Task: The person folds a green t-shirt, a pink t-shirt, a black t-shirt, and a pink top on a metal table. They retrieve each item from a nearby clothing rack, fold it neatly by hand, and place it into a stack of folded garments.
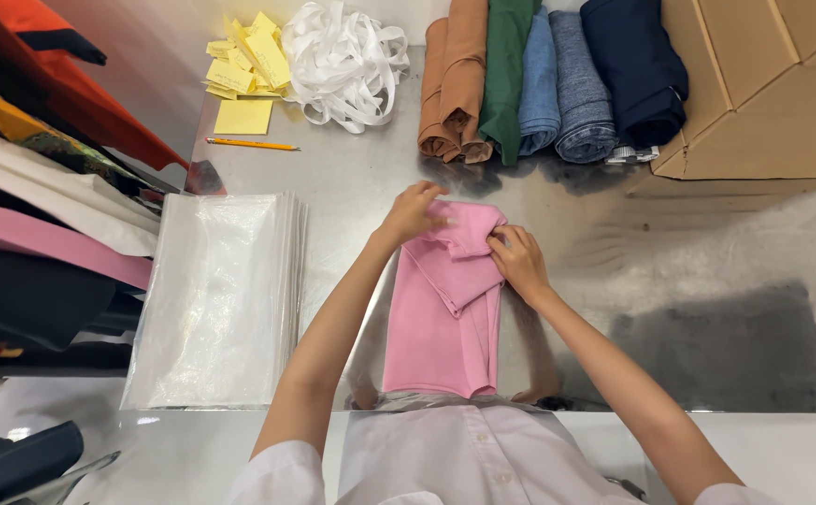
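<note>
The top end of a pink garment (445, 309) is held in both hands: the grip of the left hand (412, 211) is closed over the cloth at its upper left corner, with the fingers curled down into the fold, and the grip of the right hand (518, 260) is closed on the upper right edge, where the fabric is pinched between thumb and fingers. The garment is laid lengthwise on a shiny metal surface (614, 243), folded narrow, with its lower end close to the near edge and its upper part doubled back on itself between the two hands. Just to the left of the garment, a flat stack of clear plastic bags (216, 299) is seen lying on the surface, near the left forearm but not touched by it. Farther back, a row of rolled garments (548, 84) in brown, green, blue and navy is set side by side, well apart from the hands. To the right of the row, a flattened cardboard box (773, 93) is seen. At the far left of the surface, yellow paper slips (244, 70) are scattered in a loose pile, a heap of white ribbon (347, 61) is placed just beside them, and a yellow pencil (251, 144) is laid in front of the slips. Along the left margin, hanging clothes (34, 206) in several colours are seen.
</note>
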